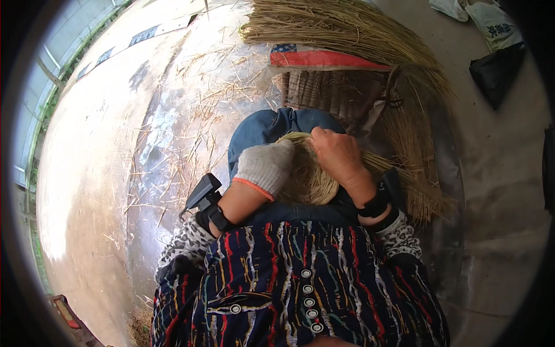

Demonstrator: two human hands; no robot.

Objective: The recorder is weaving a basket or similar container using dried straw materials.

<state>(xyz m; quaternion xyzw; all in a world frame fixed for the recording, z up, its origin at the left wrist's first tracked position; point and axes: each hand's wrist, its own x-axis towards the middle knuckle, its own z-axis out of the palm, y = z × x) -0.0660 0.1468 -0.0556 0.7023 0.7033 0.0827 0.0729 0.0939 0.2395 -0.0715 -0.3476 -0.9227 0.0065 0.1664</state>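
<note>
A small round straw basket rests in my lap between my hands, its hollow inside facing up. My left hand, in a grey-white knitted glove with an orange cuff, is closed on the basket's left rim. My bare right hand pinches at the far right part of the rim, fingers curled together. Loose straw strands run out to the right from beneath my right hand. The fingertips of both hands are partly hidden, so the exact strand between them cannot be made out.
Beyond my knees stands a brown woven-slat seat or frame with a red and blue cloth. A big straw bundle lies across it. More straw lies at the right. Straw bits litter the sheet at left. A black bag lies far right.
</note>
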